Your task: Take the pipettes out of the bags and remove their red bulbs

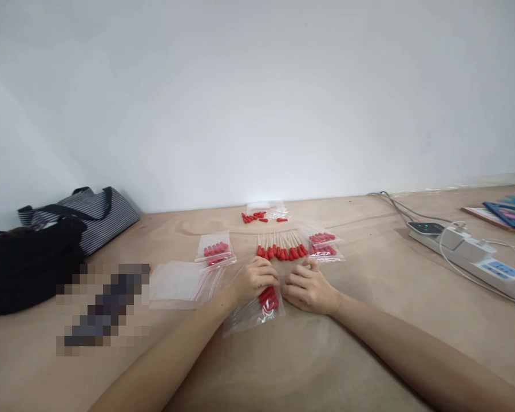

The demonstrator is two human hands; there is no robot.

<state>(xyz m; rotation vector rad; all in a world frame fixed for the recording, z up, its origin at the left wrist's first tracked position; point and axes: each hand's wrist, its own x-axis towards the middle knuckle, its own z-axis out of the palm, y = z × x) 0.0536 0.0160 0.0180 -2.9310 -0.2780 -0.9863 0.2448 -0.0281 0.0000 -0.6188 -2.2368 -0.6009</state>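
A clear zip bag [251, 321] with red pieces in it lies on the table in front of me. My left hand [256, 279] is closed on the bag's upper part, fingers curled over it. At the bag's right edge my right hand [309, 288] is also closed, its fingertips bent against the plastic and partly hidden. Just beyond both hands is a fanned row of thin pale sticks with red bulb-shaped tips [283, 252], tips toward me. Filled zip bags with red-tipped contents lie to the left [217, 249] and right [324, 246] of the row.
Flat, clear bags [175, 280] lie left of my left arm. Near the wall are loose red pieces [253, 217] beside another bag [266, 207]. A striped bag [98, 214], black cloth [34, 263] and a blurred-out object [107, 309] occupy the left; a power strip [476, 257] with cables the right.
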